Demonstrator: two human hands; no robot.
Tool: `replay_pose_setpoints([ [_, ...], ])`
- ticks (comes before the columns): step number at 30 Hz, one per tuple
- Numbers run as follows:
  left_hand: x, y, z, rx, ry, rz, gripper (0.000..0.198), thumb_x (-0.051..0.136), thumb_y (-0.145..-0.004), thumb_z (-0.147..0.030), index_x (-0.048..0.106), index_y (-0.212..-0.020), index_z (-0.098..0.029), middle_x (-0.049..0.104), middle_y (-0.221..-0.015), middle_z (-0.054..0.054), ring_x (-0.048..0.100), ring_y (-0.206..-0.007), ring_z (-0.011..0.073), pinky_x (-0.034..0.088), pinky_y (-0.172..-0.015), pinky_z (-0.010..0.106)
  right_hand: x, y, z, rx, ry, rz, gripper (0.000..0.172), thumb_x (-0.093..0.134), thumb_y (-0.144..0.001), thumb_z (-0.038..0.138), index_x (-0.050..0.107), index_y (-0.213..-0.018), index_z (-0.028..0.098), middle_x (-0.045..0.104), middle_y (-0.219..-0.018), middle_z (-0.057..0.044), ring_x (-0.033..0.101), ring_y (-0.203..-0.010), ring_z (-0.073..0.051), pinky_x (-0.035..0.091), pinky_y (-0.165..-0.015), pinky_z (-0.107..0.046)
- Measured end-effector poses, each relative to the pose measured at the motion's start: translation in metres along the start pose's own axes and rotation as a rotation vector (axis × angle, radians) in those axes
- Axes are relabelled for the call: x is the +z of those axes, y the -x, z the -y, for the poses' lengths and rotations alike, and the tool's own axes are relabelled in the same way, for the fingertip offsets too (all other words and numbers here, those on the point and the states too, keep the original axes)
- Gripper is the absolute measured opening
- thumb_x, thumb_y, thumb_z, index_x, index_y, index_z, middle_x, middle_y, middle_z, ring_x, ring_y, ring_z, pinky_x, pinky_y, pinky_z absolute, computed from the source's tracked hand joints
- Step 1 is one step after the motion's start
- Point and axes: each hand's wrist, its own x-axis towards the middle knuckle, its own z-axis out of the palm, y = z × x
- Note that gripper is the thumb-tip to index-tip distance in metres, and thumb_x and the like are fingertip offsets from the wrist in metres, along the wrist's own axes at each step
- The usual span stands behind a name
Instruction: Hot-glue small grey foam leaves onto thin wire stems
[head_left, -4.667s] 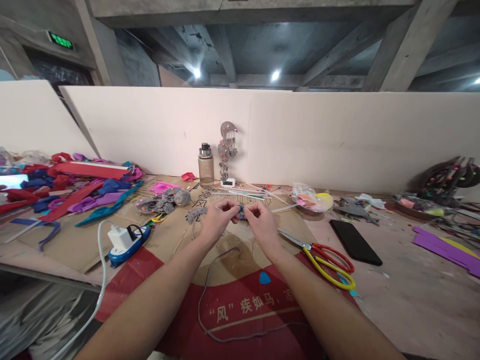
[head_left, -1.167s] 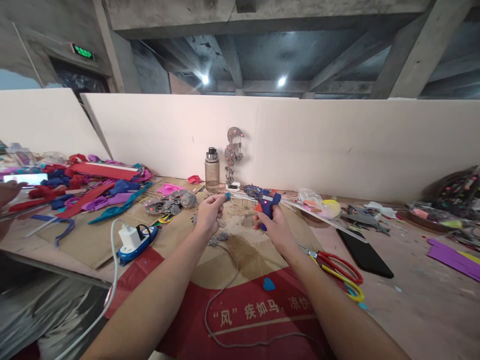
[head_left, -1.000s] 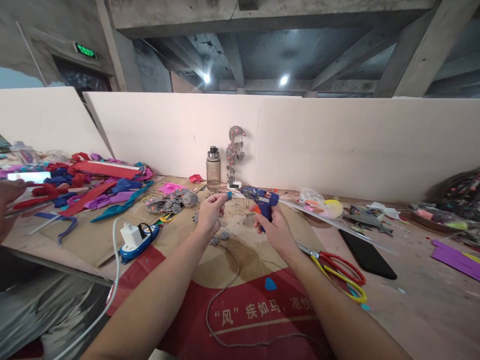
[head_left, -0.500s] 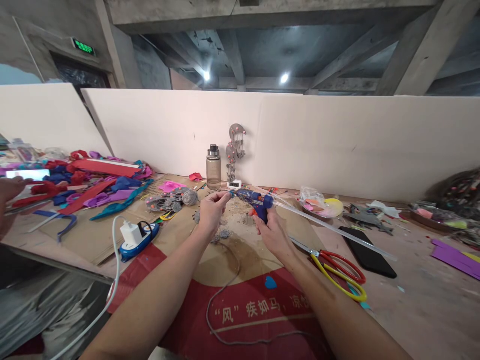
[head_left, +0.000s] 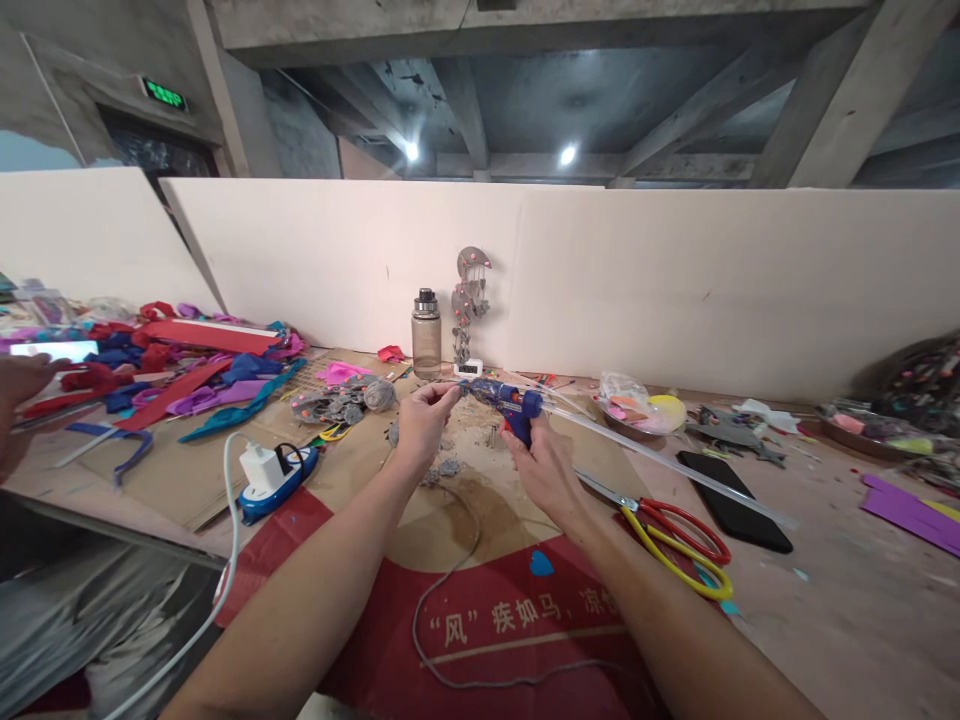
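My right hand (head_left: 538,455) is wrapped round the handle of a blue hot glue gun (head_left: 506,396). A long clear glue stick (head_left: 667,455) sticks out of its back end toward the right. The gun's nozzle points left at the fingertips of my left hand (head_left: 426,418). Those fingers are pinched on a small blue piece, mostly hidden by the fingers and the nozzle. Below my hands, grey yarn scraps (head_left: 448,468) lie on the cardboard (head_left: 405,545), and a grey cord (head_left: 420,630) trails toward me. A blue heart cutout (head_left: 541,563) rests on the red printed part.
Scissors (head_left: 675,540) and a black phone (head_left: 733,500) lie to the right. A bottle (head_left: 427,335) stands behind, near a grey hanging ornament (head_left: 471,300). At left are a blue power strip (head_left: 277,488), felt strips (head_left: 225,335) and another person's hand (head_left: 21,390).
The glue gun and my right hand have shifted very slightly left. My left hand keeps its pinch near the nozzle.
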Motion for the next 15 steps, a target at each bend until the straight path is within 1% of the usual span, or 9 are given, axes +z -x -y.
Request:
replay_pose_setpoints([
  [4, 0.0002, 0.0001, -0.0005, 0.011, -0.003, -0.002, 0.027, 0.077, -0.069, -0.041, 0.074, -0.077, -0.015, 0.054, -0.056, -0.003, 0.035, -0.047, 0.0062, 0.024, -0.045, 0.022, 0.0002, 0.0001, 0.0011, 0.009, 0.017, -0.016, 0.038, 0.043, -0.093, 0.039, 0.054, -0.122, 0.019, 0.068, -0.107, -0.011, 0.062, -0.09, -0.025, 0.045, -0.083, -0.037],
  [10, 0.0007, 0.0006, -0.0006, 0.004, 0.013, 0.001, 0.028, 0.078, -0.067, -0.042, 0.073, -0.076, -0.016, 0.053, -0.056, -0.003, 0.036, -0.047, 0.0066, 0.024, -0.046, 0.022, 0.0018, 0.0001, -0.0034, 0.042, -0.014, 0.003, 0.04, 0.044, -0.093, 0.043, 0.053, -0.123, 0.019, 0.068, -0.102, -0.01, 0.062, -0.086, -0.024, 0.047, -0.079, -0.036],
  [13, 0.0003, 0.0002, 0.0002, 0.013, 0.014, -0.001, 0.028, 0.078, -0.067, -0.042, 0.074, -0.077, -0.016, 0.053, -0.055, -0.003, 0.035, -0.046, 0.0065, 0.024, -0.045, 0.022, 0.0026, -0.0005, -0.0049, 0.031, 0.014, -0.01, 0.041, 0.044, -0.092, 0.042, 0.053, -0.125, 0.019, 0.068, -0.107, -0.011, 0.062, -0.09, -0.025, 0.046, -0.083, -0.037],
  [15, 0.0003, 0.0001, 0.0002, 0.016, 0.017, 0.002, 0.028, 0.078, -0.067, -0.042, 0.073, -0.076, -0.016, 0.052, -0.055, -0.003, 0.035, -0.046, 0.0065, 0.024, -0.045, 0.022, 0.0028, -0.0006, -0.005, 0.026, 0.015, -0.022, 0.042, 0.043, -0.092, 0.041, 0.052, -0.127, 0.018, 0.068, -0.107, -0.011, 0.062, -0.09, -0.025, 0.046, -0.082, -0.037],
])
